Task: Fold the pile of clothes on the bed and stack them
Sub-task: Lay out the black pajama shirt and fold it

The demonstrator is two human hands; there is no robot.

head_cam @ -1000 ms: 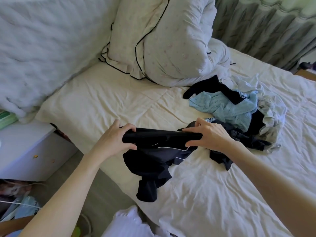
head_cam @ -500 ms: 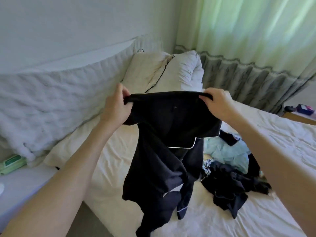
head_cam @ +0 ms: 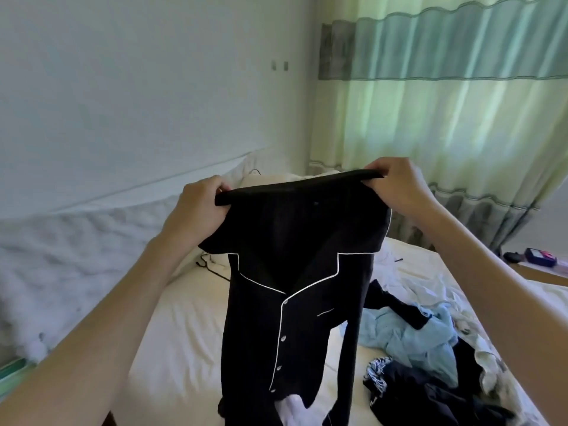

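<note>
A black shirt (head_cam: 295,272) with white piping hangs upright over the bed (head_cam: 184,348), its top edge pinched by the left hand (head_cam: 196,210) at nine o'clock and the right hand (head_cam: 396,186) at two. Loose clothes (head_cam: 430,358) lie at four o'clock.

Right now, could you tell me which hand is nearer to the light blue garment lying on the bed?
Right. The right hand holds the black shirt above the light blue garment; the left hand grips the shirt's other end, farther off.

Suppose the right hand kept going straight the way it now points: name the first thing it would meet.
Probably the green curtain. The right hand, gripping the black shirt by its top edge, points up and away from the person; nothing shows between them, though depth is unclear.
</note>
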